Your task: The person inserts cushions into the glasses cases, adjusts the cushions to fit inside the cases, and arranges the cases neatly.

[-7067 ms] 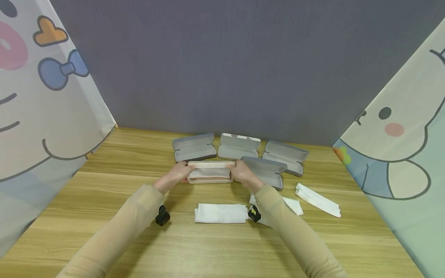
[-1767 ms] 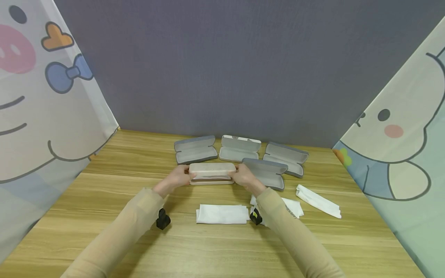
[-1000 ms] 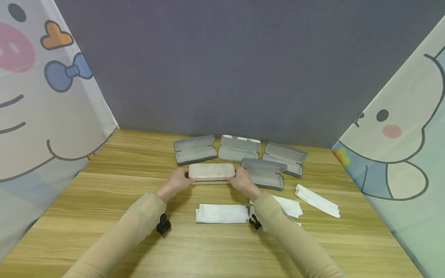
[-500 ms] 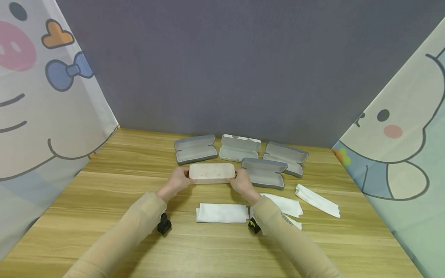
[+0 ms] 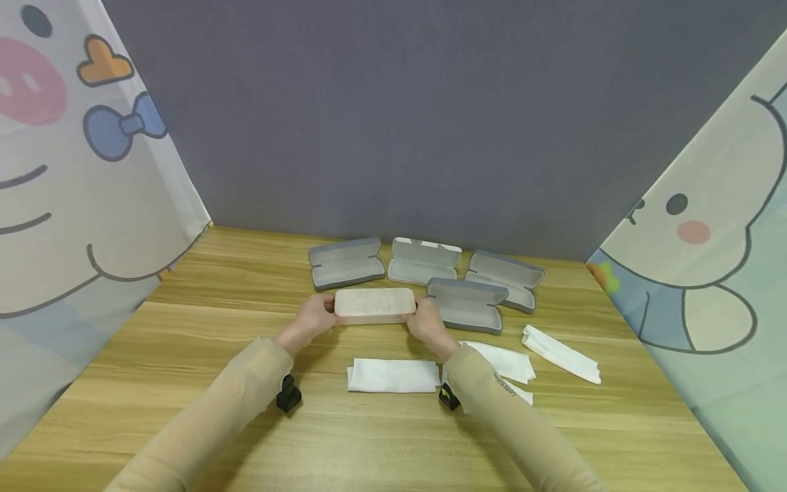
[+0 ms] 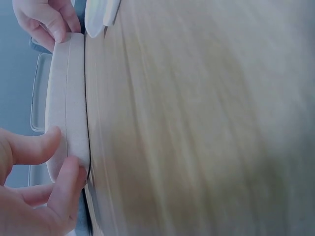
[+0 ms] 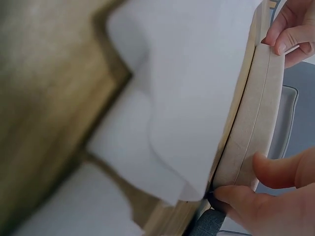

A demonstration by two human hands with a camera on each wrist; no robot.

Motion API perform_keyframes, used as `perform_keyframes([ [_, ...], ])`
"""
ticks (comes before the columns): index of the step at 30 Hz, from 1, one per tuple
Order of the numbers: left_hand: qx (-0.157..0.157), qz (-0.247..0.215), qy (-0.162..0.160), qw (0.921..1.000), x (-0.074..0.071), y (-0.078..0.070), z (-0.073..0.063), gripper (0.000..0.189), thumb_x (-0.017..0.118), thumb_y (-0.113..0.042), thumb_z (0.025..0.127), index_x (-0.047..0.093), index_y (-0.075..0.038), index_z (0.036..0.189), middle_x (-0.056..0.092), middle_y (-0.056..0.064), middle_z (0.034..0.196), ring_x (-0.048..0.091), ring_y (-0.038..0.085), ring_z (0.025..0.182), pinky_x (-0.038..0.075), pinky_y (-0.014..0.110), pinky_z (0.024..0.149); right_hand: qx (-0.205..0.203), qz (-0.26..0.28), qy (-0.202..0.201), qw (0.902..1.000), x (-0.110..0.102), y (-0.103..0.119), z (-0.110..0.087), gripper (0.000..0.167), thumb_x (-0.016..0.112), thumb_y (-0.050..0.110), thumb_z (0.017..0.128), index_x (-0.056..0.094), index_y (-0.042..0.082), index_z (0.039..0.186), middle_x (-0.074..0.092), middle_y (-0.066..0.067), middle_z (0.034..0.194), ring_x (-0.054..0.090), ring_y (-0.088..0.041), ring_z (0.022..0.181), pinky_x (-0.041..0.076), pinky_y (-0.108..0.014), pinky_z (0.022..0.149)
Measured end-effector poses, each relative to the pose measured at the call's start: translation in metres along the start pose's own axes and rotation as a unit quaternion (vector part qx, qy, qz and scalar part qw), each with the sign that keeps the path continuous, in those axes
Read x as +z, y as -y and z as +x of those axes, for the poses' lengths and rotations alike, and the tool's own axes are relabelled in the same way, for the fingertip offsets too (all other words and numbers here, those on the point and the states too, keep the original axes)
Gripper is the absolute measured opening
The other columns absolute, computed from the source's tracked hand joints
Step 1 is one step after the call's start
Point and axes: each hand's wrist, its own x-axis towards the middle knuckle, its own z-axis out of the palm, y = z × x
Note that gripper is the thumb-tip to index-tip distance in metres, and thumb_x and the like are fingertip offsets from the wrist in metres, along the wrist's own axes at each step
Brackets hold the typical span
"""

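A beige glasses case (image 5: pixel 375 305) lies lid down on the wooden table, with a thin seam (image 6: pixel 67 98) along its front in the left wrist view. My left hand (image 5: pixel 312 316) grips its left end, thumb on the lid and fingers lower down. The right hand (image 5: pixel 427 320) holds the opposite end in a similar way; in the right wrist view its thumb (image 7: pixel 275 169) presses the lid side. Whatever is inside the case is hidden. Just in front lies a folded white cloth (image 5: pixel 393 376), touched by neither hand.
Behind the case stand a grey glasses case (image 5: pixel 347 272), a white-lidded one (image 5: pixel 423 270) and a further grey one (image 5: pixel 501 290), all with raised lids. Another raised-lid grey case (image 5: pixel 470 314) is close beside my right hand. More white cloths (image 5: pixel 504 362) and a rolled cloth (image 5: pixel 561 354) lie rightward.
The beige case stood with its lid up and a white cloth inside; both hands have brought the lid down over it. The hands stay at its ends, and the last half second shows almost no motion.
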Motion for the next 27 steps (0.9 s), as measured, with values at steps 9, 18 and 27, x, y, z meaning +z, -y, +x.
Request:
perform_keyframes([
  [9, 0.017, -0.005, -0.003, 0.9998, -0.005, 0.005, -0.002, 0.046, 0.073, -0.003, 0.080, 0.058, 0.010, 0.121, 0.064, 0.023, 0.109, 0.059, 0.024, 0.090, 0.048, 0.026, 0.070, -0.002, -0.020, 0.010, 0.9997, 0.002, 0.002, 0.000, 0.043, 0.059, -0.001, 0.090, 0.050, -0.011, 0.131, 0.057, -0.026, 0.131, 0.056, -0.034, 0.121, 0.050, -0.042, 0.097],
  [18, 0.005, 0.006, -0.008, 0.9999, -0.007, 0.001, -0.010, 0.042, 0.071, 0.000, 0.080, 0.058, 0.011, 0.118, 0.063, 0.025, 0.109, 0.057, 0.022, 0.087, 0.046, 0.024, 0.066, -0.002, -0.028, 0.019, 0.9994, 0.004, 0.004, -0.001, 0.043, 0.056, 0.000, 0.091, 0.048, -0.013, 0.132, 0.054, -0.027, 0.134, 0.054, -0.033, 0.124, 0.047, -0.043, 0.102],
  [27, -0.001, 0.006, -0.014, 0.9999, -0.010, 0.010, -0.009, 0.051, 0.069, 0.001, 0.080, 0.051, 0.015, 0.126, 0.059, 0.030, 0.120, 0.059, 0.031, 0.103, 0.051, 0.033, 0.080, -0.011, -0.044, 0.021, 0.9987, 0.010, 0.009, -0.006, 0.043, 0.055, 0.004, 0.094, 0.047, -0.012, 0.133, 0.054, -0.027, 0.134, 0.060, -0.031, 0.111, 0.051, -0.041, 0.093],
])
